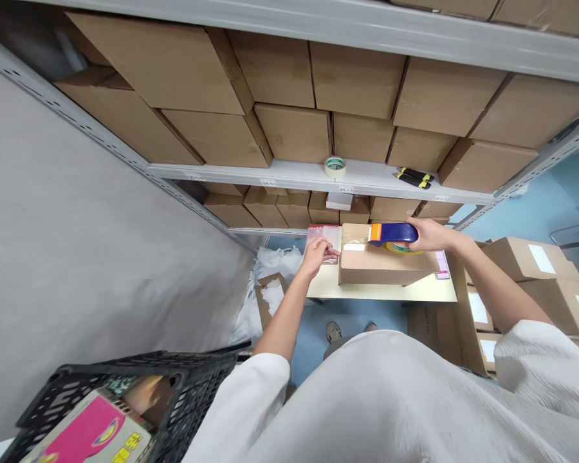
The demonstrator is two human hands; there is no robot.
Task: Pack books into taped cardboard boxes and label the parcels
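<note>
My right hand [427,235] is wrapped round the rear end of a blue tape dispenser [390,233] with an orange front and a yellow-edged roll. The dispenser rests on or just above the top of a brown cardboard box [381,273] on a pale table [381,292]. Clear tape lies on the box top, left of the dispenser. By the box's left end is my left hand [318,253], fingers curled together and tips near the box edge. What they hold, if anything, does not show. Beneath it lies a pink and white printed sheet or booklet [325,233].
Shelving ahead holds many cardboard boxes; a tape roll [335,167] and yellow-black cutters [415,177] lie on its shelf edge [376,180]. A black crate [188,379] stands at lower left. Labelled boxes [525,260] are stacked at right, white wrapping [275,263] on the floor at left.
</note>
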